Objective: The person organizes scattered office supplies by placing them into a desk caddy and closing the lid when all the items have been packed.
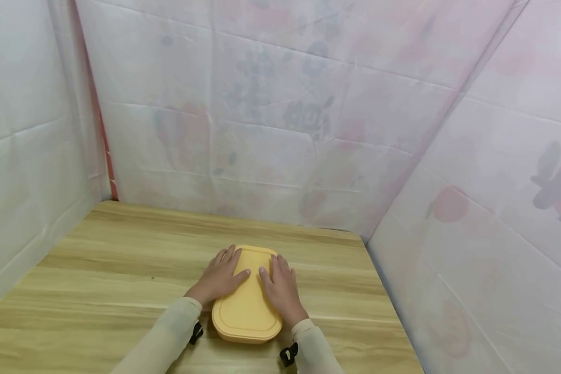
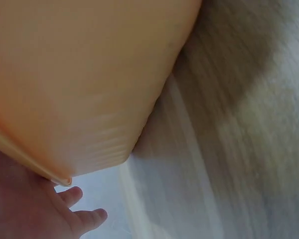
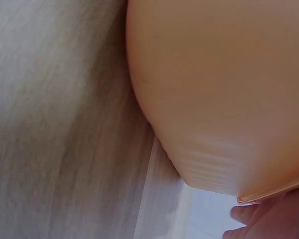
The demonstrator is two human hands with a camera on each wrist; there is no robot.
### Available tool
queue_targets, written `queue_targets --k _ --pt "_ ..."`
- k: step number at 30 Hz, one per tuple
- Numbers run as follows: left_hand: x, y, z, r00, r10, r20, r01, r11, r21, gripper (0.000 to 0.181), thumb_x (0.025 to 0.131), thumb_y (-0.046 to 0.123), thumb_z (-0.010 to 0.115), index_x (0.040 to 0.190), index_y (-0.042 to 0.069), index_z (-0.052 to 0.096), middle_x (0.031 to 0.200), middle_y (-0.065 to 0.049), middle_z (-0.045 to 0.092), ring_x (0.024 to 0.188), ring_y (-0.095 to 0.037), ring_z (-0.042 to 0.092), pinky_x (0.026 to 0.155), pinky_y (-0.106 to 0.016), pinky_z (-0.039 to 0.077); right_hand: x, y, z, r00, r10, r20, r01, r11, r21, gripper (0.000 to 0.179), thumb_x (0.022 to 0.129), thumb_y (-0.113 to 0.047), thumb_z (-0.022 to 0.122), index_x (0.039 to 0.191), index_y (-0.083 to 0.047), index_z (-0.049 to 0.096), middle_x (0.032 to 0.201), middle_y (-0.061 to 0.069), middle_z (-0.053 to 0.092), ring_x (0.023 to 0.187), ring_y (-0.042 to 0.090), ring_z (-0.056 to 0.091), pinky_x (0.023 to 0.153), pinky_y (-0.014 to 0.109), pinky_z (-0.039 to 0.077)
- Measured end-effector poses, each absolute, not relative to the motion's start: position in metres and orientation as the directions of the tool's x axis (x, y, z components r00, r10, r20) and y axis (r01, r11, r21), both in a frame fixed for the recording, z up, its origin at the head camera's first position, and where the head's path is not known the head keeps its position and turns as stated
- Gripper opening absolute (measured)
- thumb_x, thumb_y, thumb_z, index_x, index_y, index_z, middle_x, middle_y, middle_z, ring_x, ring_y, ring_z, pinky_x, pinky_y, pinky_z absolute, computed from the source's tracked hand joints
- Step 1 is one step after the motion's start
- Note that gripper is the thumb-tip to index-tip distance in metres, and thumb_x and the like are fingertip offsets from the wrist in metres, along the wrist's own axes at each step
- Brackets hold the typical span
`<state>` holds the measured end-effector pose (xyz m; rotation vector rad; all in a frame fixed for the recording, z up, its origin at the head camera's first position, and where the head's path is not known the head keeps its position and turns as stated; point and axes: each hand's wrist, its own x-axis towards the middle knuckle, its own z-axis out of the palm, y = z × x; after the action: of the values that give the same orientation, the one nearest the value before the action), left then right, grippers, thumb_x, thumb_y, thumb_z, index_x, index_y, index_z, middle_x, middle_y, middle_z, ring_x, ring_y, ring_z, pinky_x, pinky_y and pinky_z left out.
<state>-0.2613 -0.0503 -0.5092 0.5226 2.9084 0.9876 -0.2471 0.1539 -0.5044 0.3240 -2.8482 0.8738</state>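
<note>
A yellow lidded box, rectangular with rounded corners, lies on the wood-grain table with its lid on. My left hand rests on the lid's left edge, thumb on top and fingers pointing away. On the opposite edge my right hand rests the same way, its thumb near the left one. From the left wrist, the smooth box side fills much of the view, and the hand lies at the lid rim. The right wrist view mirrors this, with the fingers partly cut off at the lower right. What the box contains is hidden.
The wood-grain table spreads around the box on all sides. Pale printed sheets hang as walls behind and at both sides. A red strip shows at the back left corner. Black straps sit at the wrists.
</note>
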Motion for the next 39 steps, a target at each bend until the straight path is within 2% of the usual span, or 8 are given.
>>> queue_targets --k 5,11,14,22,25,32,39 --pt "-0.264 -0.050 -0.510 -0.944 0.316 0.090 0.305 0.739 0.600 0.079 0.095 0.062 0.036 0.154 0.015 0.012 0.160 -0.011 0.003 0.146 -0.034 0.004 0.113 -0.059 0.013 -0.251 0.152 -0.506 -0.968 -0.153 0.197 -0.238 0.800 -0.551 0.066 0.100 -0.051 0.034 0.149 -0.007 0.029 0.156 0.019 0.021 0.142 0.040 0.019 0.111 0.063 0.013" --pt "-0.262 -0.049 -0.510 -0.935 0.327 0.139 0.346 0.752 0.560 0.078 0.095 0.062 0.036 0.154 0.017 0.013 0.160 -0.015 -0.002 0.146 -0.037 0.002 0.112 -0.061 0.014 -0.250 0.153 -0.506 -0.967 -0.153 0.202 -0.237 0.826 -0.511 0.070 0.100 -0.053 0.031 0.152 -0.007 0.021 0.158 0.016 0.016 0.145 0.036 0.008 0.113 0.060 0.005" --pt "-0.254 -0.049 -0.505 -0.921 0.345 0.179 0.387 0.768 0.510 0.077 0.094 0.063 0.035 0.154 0.019 0.015 0.160 -0.014 -0.003 0.146 -0.035 0.001 0.112 -0.060 0.015 -0.243 0.150 -0.502 -0.956 -0.172 0.238 -0.269 0.836 -0.478 0.069 0.100 -0.052 0.034 0.151 -0.007 0.023 0.157 0.018 0.016 0.145 0.036 0.006 0.112 0.061 0.005" --pt "-0.210 -0.056 -0.491 -0.831 0.450 0.326 0.542 0.787 0.295 0.071 0.097 0.058 0.037 0.151 0.013 0.028 0.156 -0.020 0.019 0.142 -0.037 0.020 0.110 -0.057 0.025 -0.207 0.139 -0.495 -0.910 -0.291 0.295 -0.385 0.857 -0.343 0.067 0.100 -0.050 0.036 0.149 -0.006 0.028 0.155 0.020 0.023 0.145 0.038 0.010 0.111 0.063 0.004" --pt "-0.196 -0.059 -0.495 -0.813 0.465 0.351 0.565 0.777 0.278 0.066 0.099 0.052 0.038 0.150 0.010 0.031 0.155 -0.020 0.022 0.142 -0.037 0.022 0.110 -0.056 0.024 -0.196 0.139 -0.499 -0.896 -0.320 0.308 -0.408 0.868 -0.285 0.065 0.100 -0.049 0.038 0.148 -0.007 0.031 0.154 0.020 0.026 0.144 0.039 0.015 0.112 0.062 0.007" --pt "-0.182 -0.059 -0.512 -0.778 0.468 0.419 0.589 0.776 0.226 0.055 0.101 0.038 0.041 0.146 0.006 0.038 0.153 -0.020 0.028 0.141 -0.036 0.025 0.111 -0.054 0.023 -0.185 0.139 -0.504 -0.878 -0.337 0.339 -0.429 0.869 -0.245 0.062 0.100 -0.048 0.039 0.147 -0.008 0.035 0.152 0.019 0.029 0.143 0.039 0.017 0.111 0.062 0.011" --pt "-0.178 -0.055 -0.519 -0.794 0.453 0.406 0.573 0.780 0.251 0.052 0.103 0.037 0.036 0.146 0.008 0.038 0.154 -0.019 0.026 0.142 -0.037 0.022 0.111 -0.057 0.021 -0.183 0.139 -0.505 -0.889 -0.337 0.311 -0.418 0.875 -0.244 0.061 0.100 -0.051 0.035 0.146 -0.011 0.038 0.153 0.017 0.028 0.144 0.036 0.016 0.111 0.062 0.009"
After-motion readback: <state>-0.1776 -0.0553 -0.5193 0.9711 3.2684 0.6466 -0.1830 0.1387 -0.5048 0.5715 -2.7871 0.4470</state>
